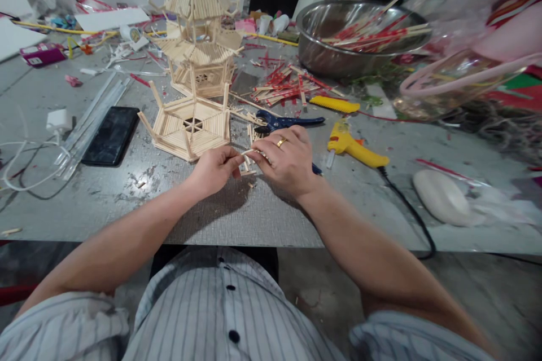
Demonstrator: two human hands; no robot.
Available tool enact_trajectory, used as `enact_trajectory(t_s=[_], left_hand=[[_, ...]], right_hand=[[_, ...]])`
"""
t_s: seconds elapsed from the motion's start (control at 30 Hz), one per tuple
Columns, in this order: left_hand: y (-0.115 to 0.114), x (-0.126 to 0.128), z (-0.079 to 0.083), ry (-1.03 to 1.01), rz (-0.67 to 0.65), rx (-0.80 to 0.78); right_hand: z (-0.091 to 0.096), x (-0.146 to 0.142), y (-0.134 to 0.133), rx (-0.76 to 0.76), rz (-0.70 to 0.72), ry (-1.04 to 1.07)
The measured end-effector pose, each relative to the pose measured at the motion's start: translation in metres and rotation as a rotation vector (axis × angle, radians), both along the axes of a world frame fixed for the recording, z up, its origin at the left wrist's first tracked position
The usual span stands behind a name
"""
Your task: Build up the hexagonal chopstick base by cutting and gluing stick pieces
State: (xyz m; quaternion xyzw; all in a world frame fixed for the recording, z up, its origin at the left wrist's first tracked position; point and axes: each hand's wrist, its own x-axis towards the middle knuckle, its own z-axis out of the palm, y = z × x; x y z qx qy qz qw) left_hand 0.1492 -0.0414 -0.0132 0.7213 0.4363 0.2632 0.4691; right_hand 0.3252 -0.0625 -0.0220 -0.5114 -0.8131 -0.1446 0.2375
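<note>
Between my two hands, just above the table, is a short pale wooden stick (pixel 248 152). My left hand (pixel 217 168) pinches one end of it. My right hand (pixel 285 159), with a ring on one finger, is closed on its other end, partly hiding it. Cut stick pieces (pixel 246 168) lie under and behind the hands. Just beyond my left hand sits a hexagonal stick base (pixel 173 124) with upright posts. A taller stick pagoda (pixel 199 39) stands behind it. Blue-handled cutters (pixel 292 122) lie beyond my right hand, partly covered by it.
To the right lie a yellow glue gun (pixel 358 146) with a black cord and a yellow utility knife (pixel 334 104). Behind them are red-tipped sticks (pixel 282 86) and a metal bowl (pixel 313 53) of sticks. A black phone (pixel 110 136) and white charger (pixel 59 120) lie left.
</note>
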Motion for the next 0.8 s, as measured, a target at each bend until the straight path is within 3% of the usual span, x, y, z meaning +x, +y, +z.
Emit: enact_trajectory(t_s=[0.17, 0.27, 0.4, 0.53, 0.6, 0.67, 0.8], left_hand=[[0.0, 0.0, -0.001, -0.037, 0.003, 0.001], [0.001, -0.002, 0.003, 0.025, -0.019, 0.018], [0.003, -0.004, 0.009, 0.116, -0.163, 0.055], [0.002, -0.005, 0.01, 0.052, -0.306, 0.043], [0.002, -0.005, 0.008, 0.012, -0.345, 0.025], [0.002, -0.005, 0.004, -0.003, -0.33, 0.025], [0.005, -0.003, -0.004, -0.018, -0.184, 0.089]], right_hand=[[-0.004, -0.004, 0.001, 0.034, 0.01, 0.071], [-0.005, -0.001, 0.005, -0.045, 0.125, 0.256], [0.0, 0.009, 0.009, -0.406, 0.332, 0.546], [0.007, 0.014, 0.008, -0.788, 0.412, 0.814], [0.007, 0.013, 0.009, -0.902, 0.432, 0.892], [0.002, 0.013, 0.012, -0.869, 0.367, 0.917], [-0.016, 0.016, 0.024, -0.51, 0.081, 0.741]])
